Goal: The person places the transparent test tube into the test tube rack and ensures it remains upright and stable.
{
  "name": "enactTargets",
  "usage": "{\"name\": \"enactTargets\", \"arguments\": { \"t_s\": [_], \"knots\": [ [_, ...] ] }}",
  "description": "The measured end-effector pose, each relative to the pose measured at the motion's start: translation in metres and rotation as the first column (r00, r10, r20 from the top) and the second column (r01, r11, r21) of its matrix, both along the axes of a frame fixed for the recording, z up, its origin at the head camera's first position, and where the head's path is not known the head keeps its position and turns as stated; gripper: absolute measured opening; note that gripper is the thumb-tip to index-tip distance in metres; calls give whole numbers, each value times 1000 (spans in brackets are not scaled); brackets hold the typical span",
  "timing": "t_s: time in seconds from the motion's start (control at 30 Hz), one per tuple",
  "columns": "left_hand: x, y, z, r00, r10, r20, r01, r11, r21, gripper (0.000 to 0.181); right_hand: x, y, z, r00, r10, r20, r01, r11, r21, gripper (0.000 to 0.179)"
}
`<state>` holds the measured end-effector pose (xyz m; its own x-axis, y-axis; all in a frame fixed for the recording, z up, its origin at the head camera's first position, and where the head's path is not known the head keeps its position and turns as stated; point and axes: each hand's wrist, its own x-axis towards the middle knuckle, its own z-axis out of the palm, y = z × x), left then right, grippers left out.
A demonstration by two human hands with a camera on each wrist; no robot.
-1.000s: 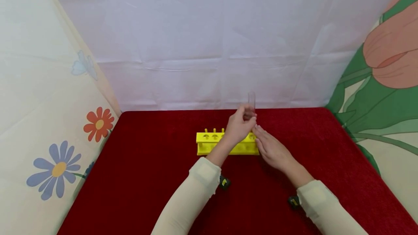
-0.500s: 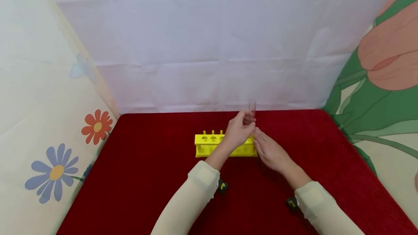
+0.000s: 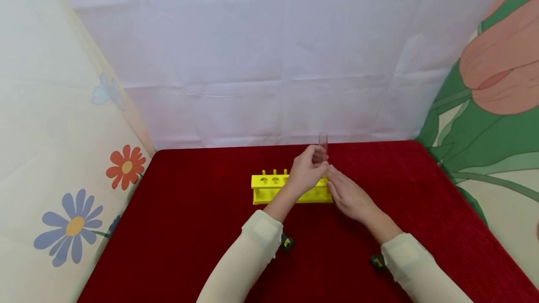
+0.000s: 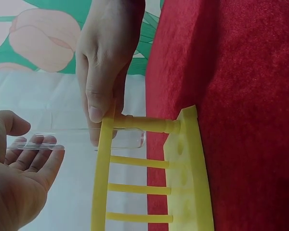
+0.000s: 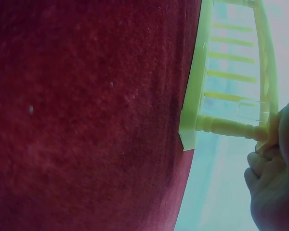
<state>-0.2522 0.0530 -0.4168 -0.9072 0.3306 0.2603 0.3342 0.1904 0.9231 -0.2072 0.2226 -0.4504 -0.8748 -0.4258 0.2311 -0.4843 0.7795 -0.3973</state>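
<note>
A clear glass test tube [image 3: 323,140] stands upright at the right end of a yellow test tube rack [image 3: 263,195]. My left hand [image 3: 306,169] holds the tube's upper part between thumb and curled fingers [image 4: 50,166]. In the left wrist view, the tube's rounded bottom [image 4: 135,138] passes through the rack's top plate [image 4: 101,178] and ends short of the base [image 4: 197,168]. My right hand [image 3: 351,195] grips the right end of that plate, its thumb [image 4: 95,108] on the edge. The left forearm hides the rack's middle in the head view.
The rack rests on a red cloth-covered table [image 3: 202,228]. Several pegs [image 4: 139,189] stand between its plates along the back. A white sheet [image 3: 219,60] hangs behind, with flower-printed cloths at both sides. Dark wrist devices [image 3: 287,242] show below the sleeves.
The tube has come down further into the rack, and my left hand has lowered with it slightly. My right hand keeps its grip on the rack's end. The head view has shifted a little.
</note>
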Motion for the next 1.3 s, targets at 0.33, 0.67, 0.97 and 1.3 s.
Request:
{"name": "enactTargets", "arguments": {
  "t_s": [0.33,0.67,0.97,1.3],
  "knots": [
    [-2,1,0,1000,-4,-7,4,1000,0,26,0,0,-1,999,13,-51,-14,1000,-9,47],
    [-1,2,0,1000,-3,3,3,1000,-10,29,-1,1,-1,1000,5,-17,-5,1000,4,48],
    [0,2,-2,1000,0,12,0,1000,-31,29,1,1,2,1000,-11,6,11,1000,8,48],
    [3,-1,-5,1000,-10,-13,10,999,-37,28,2,0,0,1000,-15,9,15,1000,14,48]
  ]
}}
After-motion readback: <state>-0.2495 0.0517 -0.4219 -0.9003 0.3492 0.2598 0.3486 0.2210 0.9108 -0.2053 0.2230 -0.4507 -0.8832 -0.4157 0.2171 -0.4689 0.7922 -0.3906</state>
